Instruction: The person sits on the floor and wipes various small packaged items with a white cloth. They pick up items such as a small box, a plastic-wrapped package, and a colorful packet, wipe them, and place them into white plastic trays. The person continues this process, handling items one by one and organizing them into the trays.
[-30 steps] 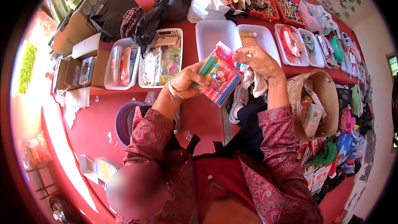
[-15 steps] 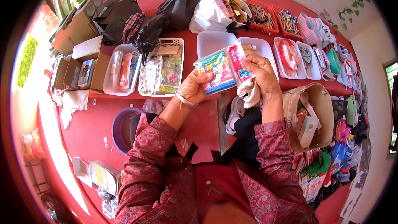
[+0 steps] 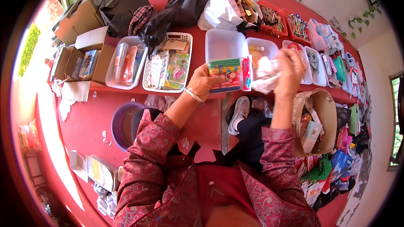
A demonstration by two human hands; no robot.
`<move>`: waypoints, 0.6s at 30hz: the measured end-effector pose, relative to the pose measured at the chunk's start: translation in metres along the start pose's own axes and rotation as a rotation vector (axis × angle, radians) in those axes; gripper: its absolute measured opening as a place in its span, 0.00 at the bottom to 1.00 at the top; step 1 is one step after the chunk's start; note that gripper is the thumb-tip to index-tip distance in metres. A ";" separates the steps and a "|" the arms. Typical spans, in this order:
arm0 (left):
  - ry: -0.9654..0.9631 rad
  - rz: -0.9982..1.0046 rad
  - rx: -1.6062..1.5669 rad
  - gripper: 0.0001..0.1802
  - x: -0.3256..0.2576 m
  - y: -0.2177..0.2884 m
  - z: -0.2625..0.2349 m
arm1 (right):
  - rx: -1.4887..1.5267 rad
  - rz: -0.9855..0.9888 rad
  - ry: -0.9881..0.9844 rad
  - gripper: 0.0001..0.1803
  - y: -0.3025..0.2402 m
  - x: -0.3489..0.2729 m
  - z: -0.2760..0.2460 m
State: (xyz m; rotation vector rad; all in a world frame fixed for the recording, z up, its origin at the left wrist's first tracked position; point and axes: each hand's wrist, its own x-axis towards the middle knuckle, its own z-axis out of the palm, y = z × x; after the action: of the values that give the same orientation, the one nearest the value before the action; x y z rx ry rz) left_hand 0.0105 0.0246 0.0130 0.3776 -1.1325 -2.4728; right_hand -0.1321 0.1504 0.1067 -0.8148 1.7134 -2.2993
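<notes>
My left hand [image 3: 202, 83] grips a flat clear pack of colourful sticks [image 3: 226, 75], its thumb lying across the front. What the sticks are, I cannot tell; the pack has a pink-and-red printed strip along its right side. Smeared by motion, my right hand [image 3: 290, 69] is raised to the right of the pack, apart from it, closed on a crumpled white cloth [image 3: 266, 75]. Just beyond the pack stands a translucent plastic bin [image 3: 225, 42]. A second white bin [image 3: 263, 48], with a small yellow item inside, is partly hidden by the cloth.
Left along the red table are a white basket of packets [image 3: 147, 77], another bin [image 3: 121, 80] and an open cardboard box [image 3: 101, 65]. Red trays [image 3: 283, 33] of pencil-like sticks lie at far right. Below are a purple tub [image 3: 118, 128] and a carton [image 3: 326, 122].
My right hand has left the pack and moved right with the cloth. The pack, held by my left hand alone, is now more upright and level. The view has shifted slightly.
</notes>
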 end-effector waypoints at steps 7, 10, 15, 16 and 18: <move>-0.078 -0.015 0.214 0.17 -0.005 -0.004 -0.006 | -0.859 -0.456 -0.385 0.04 0.049 -0.018 0.055; -0.067 -0.007 -0.017 0.17 -0.008 0.009 0.002 | -1.096 -0.380 -0.158 0.03 0.061 0.021 0.001; 0.011 -0.098 -0.250 0.14 -0.003 0.019 -0.016 | -0.673 0.113 -0.096 0.23 0.048 0.031 -0.037; 0.012 -0.105 -0.264 0.14 -0.002 0.017 -0.017 | -0.462 0.335 -0.166 0.27 0.046 0.029 -0.037; -0.018 -0.128 -0.284 0.15 -0.002 0.017 -0.012 | -0.141 0.665 -0.361 0.39 0.040 0.023 -0.033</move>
State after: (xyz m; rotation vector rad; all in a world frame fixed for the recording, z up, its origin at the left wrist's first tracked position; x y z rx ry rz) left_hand 0.0209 0.0069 0.0184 0.3530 -0.7687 -2.7046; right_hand -0.1759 0.1552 0.0710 -0.5243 1.6600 -1.5120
